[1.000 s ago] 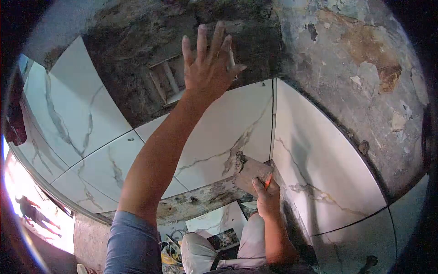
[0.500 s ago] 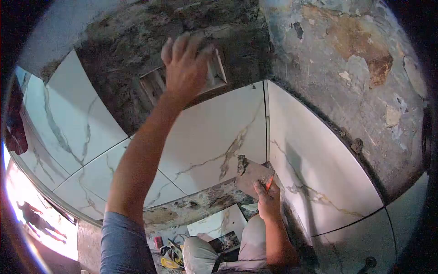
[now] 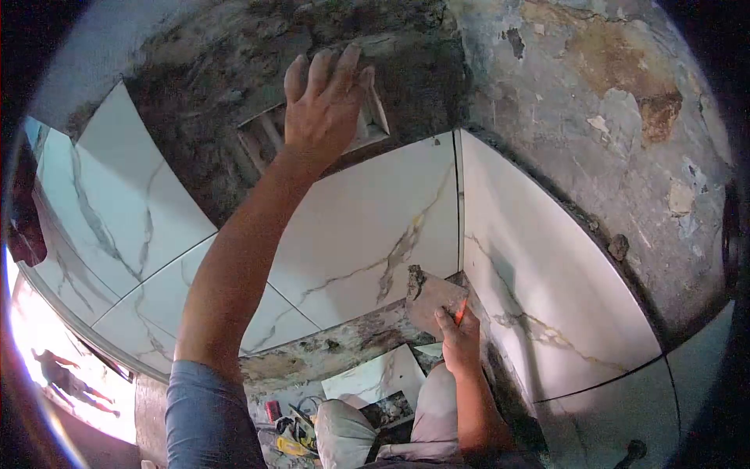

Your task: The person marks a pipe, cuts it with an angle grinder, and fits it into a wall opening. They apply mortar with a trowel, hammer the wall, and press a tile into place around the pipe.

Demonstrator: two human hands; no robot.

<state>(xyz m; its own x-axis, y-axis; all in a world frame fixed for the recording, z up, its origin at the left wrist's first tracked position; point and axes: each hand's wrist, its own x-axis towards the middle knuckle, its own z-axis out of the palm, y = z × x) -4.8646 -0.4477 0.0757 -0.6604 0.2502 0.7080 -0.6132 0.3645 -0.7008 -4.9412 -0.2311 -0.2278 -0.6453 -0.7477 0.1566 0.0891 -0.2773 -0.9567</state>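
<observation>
My left hand (image 3: 319, 113) is raised against the dark, wet-looking mortar (image 3: 195, 109) on the wall, its fingers spread and holding nothing I can see. It covers the middle of a rectangular framed recess (image 3: 376, 117) set in that mortar. Lower right, my right hand (image 3: 461, 341) is closed around a trowel (image 3: 431, 301) with a flat, dirty blade and a bit of orange near the grip. A lump of mortar (image 3: 416, 280) clings to the blade's upper left corner. Behind the trowel are white marble-look wall tiles (image 3: 351, 234).
More tiles line the right wall (image 3: 547, 289), with bare patchy plaster (image 3: 562, 102) above. On the floor lie a loose tile piece (image 3: 379, 379) and yellow-and-black tools (image 3: 293, 438), near my knees (image 3: 344, 430). A person (image 3: 74, 379) shows in the bright opening at lower left.
My left hand, blurred before, now shows sharply, with its fingers slightly higher over the recess. The right hand keeps its hold on the trowel, almost unmoved.
</observation>
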